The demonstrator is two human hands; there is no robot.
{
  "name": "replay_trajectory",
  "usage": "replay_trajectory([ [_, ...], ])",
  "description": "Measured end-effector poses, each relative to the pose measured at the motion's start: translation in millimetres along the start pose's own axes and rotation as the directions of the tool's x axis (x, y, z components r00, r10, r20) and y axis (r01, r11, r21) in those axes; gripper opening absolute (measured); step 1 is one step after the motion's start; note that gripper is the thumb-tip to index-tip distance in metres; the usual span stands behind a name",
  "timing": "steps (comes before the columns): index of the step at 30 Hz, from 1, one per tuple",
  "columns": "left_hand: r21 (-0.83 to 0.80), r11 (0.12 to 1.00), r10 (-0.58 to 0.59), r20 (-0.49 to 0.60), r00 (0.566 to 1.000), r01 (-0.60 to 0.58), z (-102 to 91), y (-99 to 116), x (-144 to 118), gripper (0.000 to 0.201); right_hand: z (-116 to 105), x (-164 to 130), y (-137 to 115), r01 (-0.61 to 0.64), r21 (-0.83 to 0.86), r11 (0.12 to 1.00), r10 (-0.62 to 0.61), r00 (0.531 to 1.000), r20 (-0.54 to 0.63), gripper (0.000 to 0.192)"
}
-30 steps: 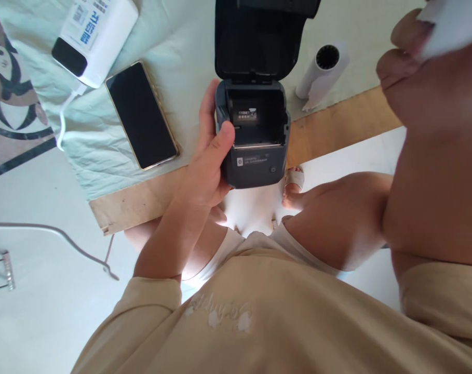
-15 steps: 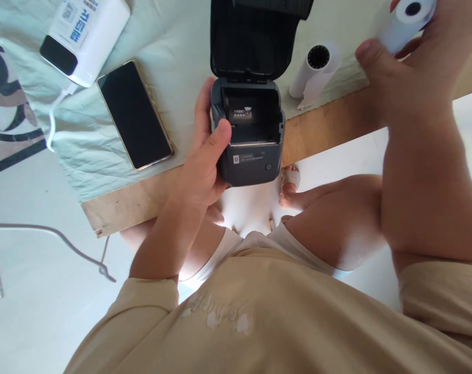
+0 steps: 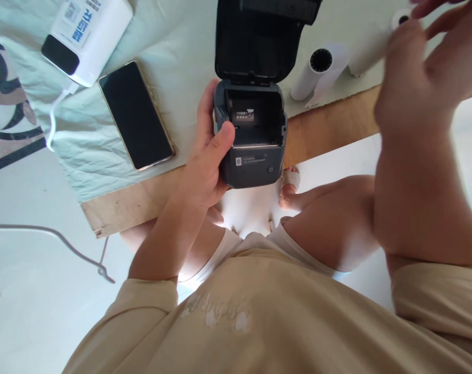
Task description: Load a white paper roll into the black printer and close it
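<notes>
My left hand (image 3: 210, 161) grips a dark grey portable label printer (image 3: 255, 169) by its left side, thumb on the front rim. The printer's black lid (image 3: 257, 44) is swung up, and its paper bay shows a small printed sticker but no roll. To the right, a white paper roll (image 3: 311, 75) with a dark toothed core stands on the cloth, its loose end hanging out. A second white roll (image 3: 370, 49) stands farther right, partly behind my right hand (image 3: 426, 67). That hand is open, fingers apart, beside the second roll's top; some fingertips are cut off by the frame.
A phone (image 3: 136, 114) with a dark screen lies on the green cloth (image 3: 181, 47). Beyond it sits a white power bank (image 3: 91, 47) with a white cable (image 3: 52, 117). The table's bare wooden edge (image 3: 130, 205) runs in front of my legs. A grey cord (image 3: 49, 231) hangs at the left.
My right hand has let go of the second paper roll, which now stands on the cloth near the first. The left hand still holds the opened printer, almost unmoved.
</notes>
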State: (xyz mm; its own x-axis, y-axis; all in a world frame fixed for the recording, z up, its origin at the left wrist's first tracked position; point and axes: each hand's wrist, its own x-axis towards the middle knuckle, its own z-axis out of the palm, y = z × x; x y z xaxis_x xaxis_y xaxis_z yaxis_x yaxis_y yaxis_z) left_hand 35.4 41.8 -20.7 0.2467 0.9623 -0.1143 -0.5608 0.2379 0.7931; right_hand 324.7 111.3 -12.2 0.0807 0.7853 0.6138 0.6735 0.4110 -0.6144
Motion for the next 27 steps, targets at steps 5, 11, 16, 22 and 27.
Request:
replay_trajectory([
  [5, 0.009, 1.000, 0.007, -0.007, 1.000, -0.007, 0.8, 1.8, -1.0, 0.037, 29.8, -7.9, -33.3, 0.315, -0.165, 0.935, -0.235, 0.896, 0.377, 0.075],
  [11, -0.025, 1.000, -0.015, 0.003, 1.000, 0.015, 0.8, 2.8, -1.4, 0.037, 37.4, -2.9, -36.9, 0.112, -0.380, 0.918, 0.058, 0.911, 0.408, 0.059],
  [16, 0.043, 0.999, -0.029, -0.059, 0.998, 0.032, 1.9, 4.1, -1.6, 0.047, 31.6, -0.7, -43.4, 0.053, -0.351, 0.935, 0.109, 0.899, 0.425, 0.049],
  [22, -0.012, 0.999, -0.049, -0.029, 0.998, 0.049, 6.7, 7.8, -1.6, 0.044, 34.5, 3.5, -49.3, -0.285, 0.383, 0.879, 0.178, 0.940, 0.290, 0.066],
  [27, 0.045, 0.994, -0.100, -0.073, 0.992, 0.104, 12.1, 13.4, -1.6, 0.053, 35.6, 11.5, -73.6, -0.763, 0.533, 0.367, 0.601, 0.631, 0.490, 0.055],
])
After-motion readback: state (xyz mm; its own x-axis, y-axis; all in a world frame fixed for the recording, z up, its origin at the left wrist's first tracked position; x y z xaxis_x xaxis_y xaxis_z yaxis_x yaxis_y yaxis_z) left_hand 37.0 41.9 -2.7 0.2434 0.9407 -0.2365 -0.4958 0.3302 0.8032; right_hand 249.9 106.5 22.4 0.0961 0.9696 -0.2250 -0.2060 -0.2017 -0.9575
